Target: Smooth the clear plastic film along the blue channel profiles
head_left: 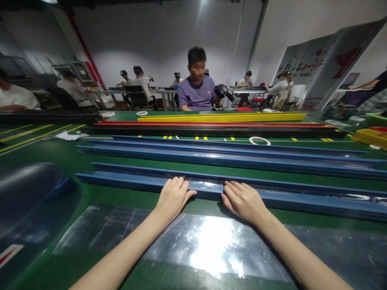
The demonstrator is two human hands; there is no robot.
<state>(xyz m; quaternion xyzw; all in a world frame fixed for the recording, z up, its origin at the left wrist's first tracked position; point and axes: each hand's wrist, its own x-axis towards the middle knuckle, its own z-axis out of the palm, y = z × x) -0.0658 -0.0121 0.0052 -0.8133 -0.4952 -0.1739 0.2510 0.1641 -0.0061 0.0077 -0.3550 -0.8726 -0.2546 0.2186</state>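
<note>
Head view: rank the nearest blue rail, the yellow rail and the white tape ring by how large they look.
1. nearest blue rail, which runs off the right edge
2. yellow rail
3. white tape ring
The blue rail lies far closer to the camera, so the two rails' true sizes cannot be compared.

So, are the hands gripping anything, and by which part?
Nothing is gripped: the left hand and right hand lie open, fingers flat on the near top edge of the closest blue rail, side by side.
</note>
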